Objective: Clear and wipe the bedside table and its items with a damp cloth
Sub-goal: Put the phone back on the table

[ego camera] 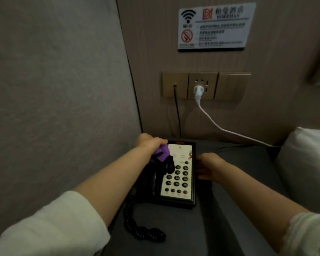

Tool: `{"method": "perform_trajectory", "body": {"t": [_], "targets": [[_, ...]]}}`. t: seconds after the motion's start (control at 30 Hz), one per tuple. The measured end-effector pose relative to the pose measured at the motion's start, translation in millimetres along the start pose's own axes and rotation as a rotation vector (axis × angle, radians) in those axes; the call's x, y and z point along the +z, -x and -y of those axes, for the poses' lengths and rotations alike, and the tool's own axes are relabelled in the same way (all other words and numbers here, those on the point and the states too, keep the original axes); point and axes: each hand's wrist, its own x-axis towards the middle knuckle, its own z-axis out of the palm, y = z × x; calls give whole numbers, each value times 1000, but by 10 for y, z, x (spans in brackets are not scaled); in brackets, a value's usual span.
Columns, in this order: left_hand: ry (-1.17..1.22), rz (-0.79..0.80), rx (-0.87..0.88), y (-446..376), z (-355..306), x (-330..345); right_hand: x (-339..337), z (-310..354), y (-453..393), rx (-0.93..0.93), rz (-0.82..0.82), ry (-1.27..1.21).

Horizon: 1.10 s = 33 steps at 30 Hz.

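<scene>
We're in a hotel guest room, right at the bedside. Up on the ribbed beige wall panel there's a hotel notice card, with a Wi-Fi symbol, a no-smoking sign, a red logo and lines of small print too blurred to read. Below it, a row of gold-toned wall plates, a white plug seated in the middle socket, its white cord trailing off right. On the dark surface sits a black corded desk phone with a printed faceplate, classic room issue. White bedding edges in at right, a padded grey panel at left.
</scene>
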Motion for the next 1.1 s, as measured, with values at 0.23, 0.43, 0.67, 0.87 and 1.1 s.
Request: {"method": "perform_trajectory", "body": {"t": [0.23, 0.43, 0.67, 0.87, 1.1], "targets": [[-19, 267, -275, 77, 63, -205, 1, 64, -105, -72, -69, -108], [-76, 356, -380, 13, 114, -329, 17, 104, -145, -99, -4, -307], [-3, 350, -372, -110, 227, -366, 79, 237, -230, -146, 76, -438], [77, 330, -319, -154, 276, -347, 161, 301, -312, -155, 115, -528], [107, 219, -246, -207, 225, -346, 133, 421, -368, -158, 126, -459]]}}
